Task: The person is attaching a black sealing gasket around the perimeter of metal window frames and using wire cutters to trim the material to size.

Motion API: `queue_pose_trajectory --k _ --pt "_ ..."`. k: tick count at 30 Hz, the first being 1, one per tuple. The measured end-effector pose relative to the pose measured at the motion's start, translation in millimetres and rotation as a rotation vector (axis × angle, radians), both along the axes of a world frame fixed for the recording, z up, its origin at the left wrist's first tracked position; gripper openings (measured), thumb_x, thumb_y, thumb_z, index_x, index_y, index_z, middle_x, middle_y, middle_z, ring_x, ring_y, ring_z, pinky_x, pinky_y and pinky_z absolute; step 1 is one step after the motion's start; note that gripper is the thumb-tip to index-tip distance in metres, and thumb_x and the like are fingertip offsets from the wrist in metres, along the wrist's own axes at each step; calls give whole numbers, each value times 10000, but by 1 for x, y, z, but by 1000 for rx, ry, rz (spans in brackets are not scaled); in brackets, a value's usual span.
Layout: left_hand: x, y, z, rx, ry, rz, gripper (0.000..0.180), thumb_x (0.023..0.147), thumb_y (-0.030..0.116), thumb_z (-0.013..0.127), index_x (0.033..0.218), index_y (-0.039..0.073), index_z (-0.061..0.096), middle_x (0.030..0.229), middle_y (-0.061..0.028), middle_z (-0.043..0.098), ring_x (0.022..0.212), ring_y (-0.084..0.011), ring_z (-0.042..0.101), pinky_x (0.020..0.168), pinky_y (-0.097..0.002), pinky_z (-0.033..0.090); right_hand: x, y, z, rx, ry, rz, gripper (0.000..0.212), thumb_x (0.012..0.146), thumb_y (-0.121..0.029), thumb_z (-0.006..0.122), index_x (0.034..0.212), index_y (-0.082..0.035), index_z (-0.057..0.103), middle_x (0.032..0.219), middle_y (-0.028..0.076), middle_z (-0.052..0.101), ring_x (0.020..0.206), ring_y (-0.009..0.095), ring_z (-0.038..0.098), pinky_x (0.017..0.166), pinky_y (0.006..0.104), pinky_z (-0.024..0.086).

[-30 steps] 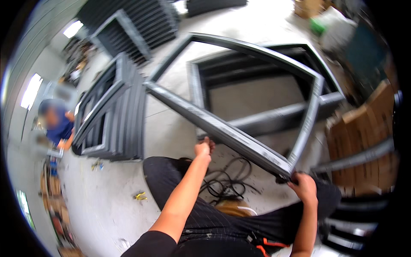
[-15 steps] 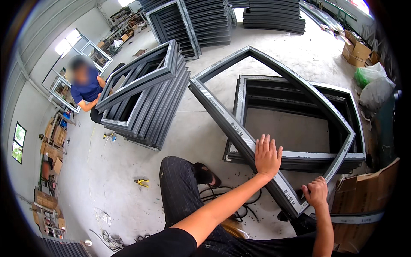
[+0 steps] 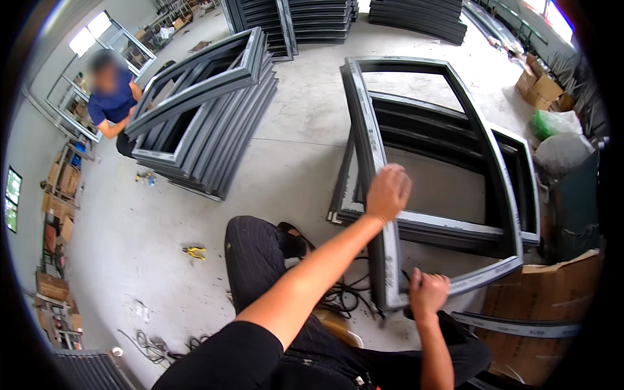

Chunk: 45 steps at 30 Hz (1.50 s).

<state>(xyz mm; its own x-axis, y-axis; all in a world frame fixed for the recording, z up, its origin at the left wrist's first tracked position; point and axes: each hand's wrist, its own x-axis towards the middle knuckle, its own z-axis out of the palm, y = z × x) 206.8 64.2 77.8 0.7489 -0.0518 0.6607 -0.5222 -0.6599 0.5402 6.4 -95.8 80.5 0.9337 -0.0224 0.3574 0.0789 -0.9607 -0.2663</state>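
A dark grey window frame with pale protective strips is held tilted over a low stack of similar frames. My left hand lies over its left bar, fingers curled round the edge and slightly blurred. Close to the near left corner, my right hand grips the near bar with the thumb up. Part of the lower stack is hidden behind the raised frame.
A taller stack of frames stands at left, with a person behind it. Yellow-handled pliers and black cable lie on the floor. Cardboard is at right; more stacked frames are at the back.
The raised frame has turned clockwise, its far corner swinging right. Both hands have moved with it, the left one up and curling from flat, the right one leftward. The view has shifted slightly.
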Motion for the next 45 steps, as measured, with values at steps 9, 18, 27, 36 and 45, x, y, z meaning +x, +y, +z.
queue_pose_trajectory --k 9,18,27,36,45 --pt "-99 80 -57 -432 577 361 309 948 262 437 1034 -23 520 1051 -230 568 1027 -413 504 907 -469 396 26 61 -4 -16 -52 27 315 833 -222 593 562 -70 542 552 97 563 558 286 558 652 405 415" --pt "-271 76 -61 -1048 1523 -178 372 967 376 496 1083 25 533 962 -61 626 793 -105 582 775 -270 453 23 65 -3 -32 -81 76 317 853 -207 567 573 -62 527 554 99 554 574 290 558 654 405 410" --pt "-289 86 -89 -774 1291 109 246 961 190 490 1003 -14 621 820 -50 626 725 -119 564 693 -282 441 14 56 12 32 -22 192 170 822 -164 609 704 -49 567 677 112 574 680 304 561 717 421 416" --pt "-285 81 -84 -975 1202 125 131 946 157 533 902 34 542 710 -8 527 620 -85 463 593 -249 386 -145 43 109 254 882 601 250 743 -179 725 915 -29 622 809 101 598 756 287 590 673 369 483" --pt "-277 76 -71 -1115 1221 123 180 923 212 595 857 45 577 670 25 500 611 -63 431 568 -239 358 -175 52 107 92 923 637 456 701 -305 748 1029 -19 610 858 126 596 832 304 575 750 390 462"
